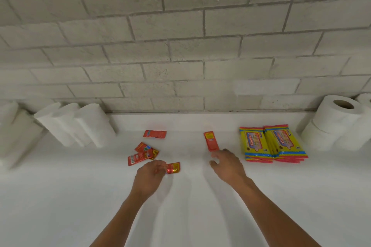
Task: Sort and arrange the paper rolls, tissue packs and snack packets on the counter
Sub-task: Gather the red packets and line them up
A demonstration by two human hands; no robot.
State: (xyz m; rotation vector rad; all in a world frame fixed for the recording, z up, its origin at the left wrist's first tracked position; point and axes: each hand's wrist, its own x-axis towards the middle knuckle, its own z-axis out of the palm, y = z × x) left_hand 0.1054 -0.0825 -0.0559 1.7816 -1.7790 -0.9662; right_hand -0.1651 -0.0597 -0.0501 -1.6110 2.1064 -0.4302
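Red snack packet (173,168) pinched in left hand (150,174); right hand (226,163) relaxed, empty, near the upright packet (210,141). Recommend laying it flush alongside, edges aligned.

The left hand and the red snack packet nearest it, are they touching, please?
Touching. The head view shows the left hand pinching the red snack packet at its near edge, fingertips overlapping the wrapper.
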